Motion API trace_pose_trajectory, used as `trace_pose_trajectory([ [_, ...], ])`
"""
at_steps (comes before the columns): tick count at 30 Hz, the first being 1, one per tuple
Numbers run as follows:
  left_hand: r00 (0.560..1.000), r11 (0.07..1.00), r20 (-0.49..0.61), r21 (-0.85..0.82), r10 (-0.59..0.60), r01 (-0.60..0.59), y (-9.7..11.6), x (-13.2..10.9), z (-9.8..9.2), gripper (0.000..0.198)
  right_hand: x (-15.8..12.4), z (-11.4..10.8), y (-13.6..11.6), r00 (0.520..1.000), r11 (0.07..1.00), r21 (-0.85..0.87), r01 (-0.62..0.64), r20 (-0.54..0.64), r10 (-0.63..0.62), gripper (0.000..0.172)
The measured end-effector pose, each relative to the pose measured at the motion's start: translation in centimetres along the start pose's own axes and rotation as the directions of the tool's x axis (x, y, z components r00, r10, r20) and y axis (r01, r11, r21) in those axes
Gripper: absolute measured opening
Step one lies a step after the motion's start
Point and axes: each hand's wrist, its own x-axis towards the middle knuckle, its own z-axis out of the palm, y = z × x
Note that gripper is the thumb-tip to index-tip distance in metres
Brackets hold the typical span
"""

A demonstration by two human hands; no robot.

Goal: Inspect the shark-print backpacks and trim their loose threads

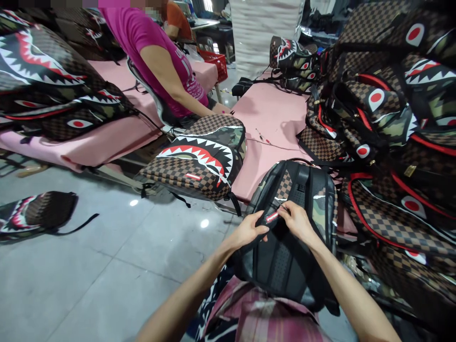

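A backpack (295, 266) rests on my lap with its black padded back and straps facing up. My left hand (251, 229) pinches one shoulder strap of it, next to a small red label (272, 217). On the other side of that label, my right hand (294, 218) has its fingertips pressed together on the same strap. Whether a thread or small tool sits between those fingers is too fine to tell. Just beyond, a checkered backpack (199, 156) with a shark-mouth print lies across the pink table's edge.
Piled backpacks (377, 109) crowd the right side. More lie on the left pink table (81, 154), and one backpack (35, 216) is on the floor. A person (156, 57) in a magenta shirt sits opposite. Small tools (263, 137) lie on the nearer table (256, 109).
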Motion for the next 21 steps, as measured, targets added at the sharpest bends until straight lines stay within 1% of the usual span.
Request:
trace_pose_trajectory([
  [1,1.000,1.000,-0.001,0.010,0.018,-0.018,-0.1,0.0,0.0,0.024,-0.2,-0.2,-0.5,0.993,0.994,0.111,0.007,0.114,-0.019,0.021],
  [2,1.000,1.000,0.004,0.009,0.026,-0.026,-0.1,0.0,-0.1,0.024,-0.3,-0.6,-1.0,0.975,0.973,0.232,-0.001,0.216,-0.050,0.025],
  [3,1.000,1.000,0.015,0.000,0.021,-0.021,-0.2,0.0,-0.2,0.025,-0.4,-1.2,-1.2,0.957,0.942,0.336,-0.021,0.280,-0.079,0.029],
  [4,1.000,1.000,0.028,-0.017,0.003,-0.002,-0.3,0.0,-0.3,0.026,-0.4,-1.8,-1.3,0.950,0.912,0.408,-0.042,0.299,-0.090,0.032],
  [5,0.999,0.999,0.038,-0.041,-0.025,0.026,-0.3,-0.1,-0.4,0.028,-0.5,-2.5,-1.2,0.957,0.893,0.446,-0.058,0.278,-0.077,0.034],
  [7,0.996,0.993,0.039,-0.090,-0.076,0.079,-0.4,-0.2,-0.5,0.032,-0.8,-3.8,-0.5,0.976,0.886,0.458,-0.068,0.214,-0.035,0.037],
  [8,0.995,0.990,0.036,-0.110,-0.091,0.094,-0.4,-0.3,-0.5,0.034,-1.1,-4.3,-0.1,0.978,0.891,0.449,-0.065,0.208,-0.033,0.037],
  [9,0.995,0.987,0.032,-0.125,-0.095,0.098,-0.4,-0.4,-0.5,0.035,-1.5,-4.6,0.4,0.973,0.896,0.439,-0.065,0.228,-0.041,0.038],
  [10,0.995,0.986,0.030,-0.139,-0.094,0.098,-0.5,-0.4,-0.5,0.036,-2.0,-4.7,0.9,0.959,0.903,0.424,-0.074,0.278,-0.052,0.037],
  [11,0.996,0.984,0.034,-0.153,-0.088,0.093,-0.6,-0.4,-0.5,0.038,-2.5,-4.6,1.4,0.933,0.913,0.398,-0.088,0.353,-0.065,0.037],
  [12,0.996,0.981,0.040,-0.173,-0.079,0.085,-0.7,-0.4,-0.5,0.039,-3.0,-4.5,1.8,0.903,0.931,0.353,-0.091,0.424,-0.073,0.036],
  [13,0.996,0.978,0.050,-0.194,-0.070,0.079,-0.8,-0.4,-0.5,0.041,-3.4,-4.2,2.2,0.886,0.956,0.285,-0.074,0.459,-0.068,0.034],
  [14,0.996,0.973,0.057,-0.216,-0.067,0.077,-1.0,-0.4,-0.5,0.042,-3.7,-3.9,2.6,0.897,0.979,0.198,-0.040,0.439,-0.053,0.031],
  [15,0.995,0.968,0.057,-0.233,-0.079,0.090,-1.0,-0.3,-0.5,0.043,-3.8,-3.6,2.9,0.933,0.995,0.103,0.001,0.359,-0.038,0.026],
  [16,0.993,0.963,0.048,-0.245,-0.105,0.114,-1.0,-0.3,-0.6,0.044,-3.7,-3.4,3.1,0.973,0.999,0.015,0.036,0.226,-0.039,0.022],
  [17,0.990,0.956,0.034,-0.255,-0.138,0.142,-1.0,-0.2,-0.6,0.046,-3.4,-3.2,3.3,0.996,0.997,-0.050,0.062,0.073,-0.058,0.019],
  [18,0.985,0.949,0.016,-0.266,-0.170,0.168,-0.9,-0.1,-0.5,0.048,-3.0,-3.0,3.4,0.994,0.993,-0.086,0.087,-0.053,-0.092,0.018],
  [19,0.981,0.942,0.001,-0.277,-0.195,0.188,-0.7,0.0,-0.5,0.051,-2.6,-2.8,3.4,0.984,0.988,-0.095,0.121,-0.123,-0.132,0.018],
  [20,0.978,0.937,-0.009,-0.288,-0.208,0.197,-0.5,0.0,-0.4,0.051,-2.1,-2.6,3.3,0.974,0.983,-0.088,0.164,-0.144,-0.175,0.019],
  [21,0.978,0.936,-0.014,-0.293,-0.210,0.196,-0.4,0.0,-0.2,0.050,-1.7,-2.3,3.2,0.967,0.976,-0.078,0.202,-0.142,-0.211,0.019],
])
